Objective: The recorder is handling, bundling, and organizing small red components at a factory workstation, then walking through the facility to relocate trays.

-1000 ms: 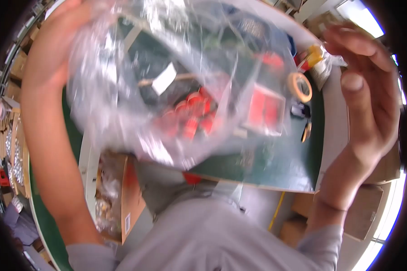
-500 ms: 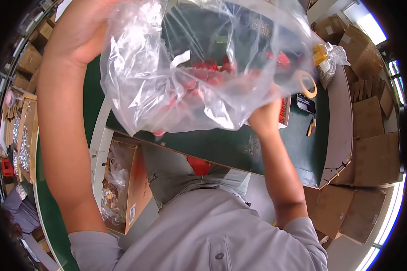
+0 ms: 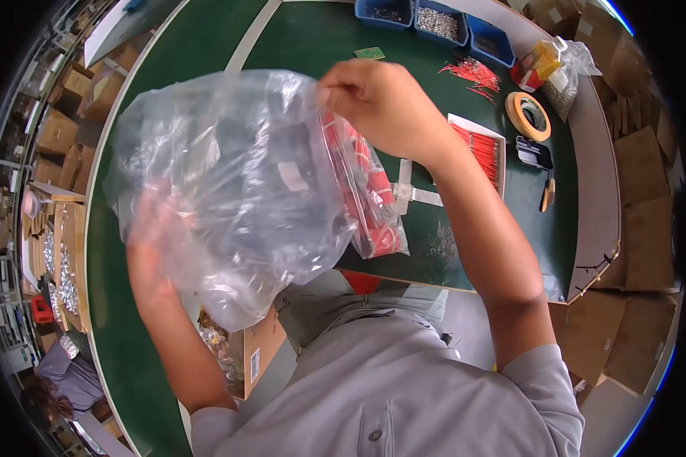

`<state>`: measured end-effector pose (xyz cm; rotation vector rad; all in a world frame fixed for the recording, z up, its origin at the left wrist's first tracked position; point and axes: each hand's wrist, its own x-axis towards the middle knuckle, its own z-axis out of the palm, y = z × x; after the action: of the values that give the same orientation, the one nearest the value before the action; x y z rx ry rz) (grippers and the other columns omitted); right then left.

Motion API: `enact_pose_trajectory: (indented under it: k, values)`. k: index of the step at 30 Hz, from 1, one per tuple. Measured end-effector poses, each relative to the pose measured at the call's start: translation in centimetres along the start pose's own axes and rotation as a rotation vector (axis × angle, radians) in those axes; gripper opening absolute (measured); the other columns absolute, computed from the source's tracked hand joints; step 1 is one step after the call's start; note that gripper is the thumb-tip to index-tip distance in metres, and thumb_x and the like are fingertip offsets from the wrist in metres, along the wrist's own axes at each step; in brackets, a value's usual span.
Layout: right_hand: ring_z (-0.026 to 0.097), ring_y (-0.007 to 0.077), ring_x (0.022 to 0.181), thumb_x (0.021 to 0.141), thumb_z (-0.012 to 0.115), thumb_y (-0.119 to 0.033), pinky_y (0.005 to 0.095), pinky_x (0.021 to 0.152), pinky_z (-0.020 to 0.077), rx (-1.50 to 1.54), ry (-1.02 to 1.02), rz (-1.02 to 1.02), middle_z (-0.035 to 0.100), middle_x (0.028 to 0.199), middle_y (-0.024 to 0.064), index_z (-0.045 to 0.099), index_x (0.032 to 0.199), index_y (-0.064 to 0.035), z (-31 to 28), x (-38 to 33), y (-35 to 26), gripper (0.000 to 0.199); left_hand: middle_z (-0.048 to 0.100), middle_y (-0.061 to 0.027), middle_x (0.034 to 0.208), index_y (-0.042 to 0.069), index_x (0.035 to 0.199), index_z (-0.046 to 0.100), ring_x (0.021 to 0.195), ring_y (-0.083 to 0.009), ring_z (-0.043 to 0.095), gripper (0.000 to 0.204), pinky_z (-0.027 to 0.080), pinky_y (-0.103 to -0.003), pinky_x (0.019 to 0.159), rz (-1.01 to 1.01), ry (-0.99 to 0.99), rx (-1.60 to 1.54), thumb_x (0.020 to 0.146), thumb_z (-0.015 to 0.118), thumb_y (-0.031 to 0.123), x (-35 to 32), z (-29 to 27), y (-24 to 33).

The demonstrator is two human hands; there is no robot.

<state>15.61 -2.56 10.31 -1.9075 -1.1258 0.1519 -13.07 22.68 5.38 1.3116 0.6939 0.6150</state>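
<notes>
Clear plastic bag (image 3: 244,141) spreading over the green table's (image 3: 312,46) left side, right hand (image 3: 335,95) pinching its far right edge with curled fingers, left hand (image 3: 156,228) showing blurred through film, grip impossible to tell, bagged red pieces (image 3: 377,186) lying just right.

My right hand (image 3: 358,95) pinches the clear bag (image 3: 244,160) at its upper right; my left hand (image 3: 158,225) (blurred) shows through its lower left.
</notes>
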Motion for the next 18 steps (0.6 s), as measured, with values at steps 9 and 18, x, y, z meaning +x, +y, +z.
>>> enact_pose_trajectory:
  k: [9,18]
  values:
    - [0.065,0.0256,0.117,0.097,0.074,-0.019,0.0374,0.094,0.0538,-0.06,0.076,0.236,0.066,0.127,0.0128,0.065,0.127,-0.0017,0.9,-8.5,0.6,0.036,0.065,-0.0079,0.127,0.008,0.137,0.06,0.105,-0.0181,0.067,0.034,0.055,-0.032,0.088,-0.169,0.11,0.253,0.107,0.061,0.026,-1.8,-5.6,-2.0]
    - [0.058,0.0371,0.127,0.094,0.076,-0.02,0.0421,0.101,0.0512,-0.068,-0.119,-0.127,0.064,0.133,0.0178,0.065,0.13,-0.0051,2.3,-9.8,0.5,0.041,0.069,-0.0064,0.115,0.004,0.133,0.061,0.107,-0.0173,0.066,0.036,0.049,-0.035,0.096,0.225,0.495,0.581,0.109,0.058,0.031,-2.1,-3.5,0.6]
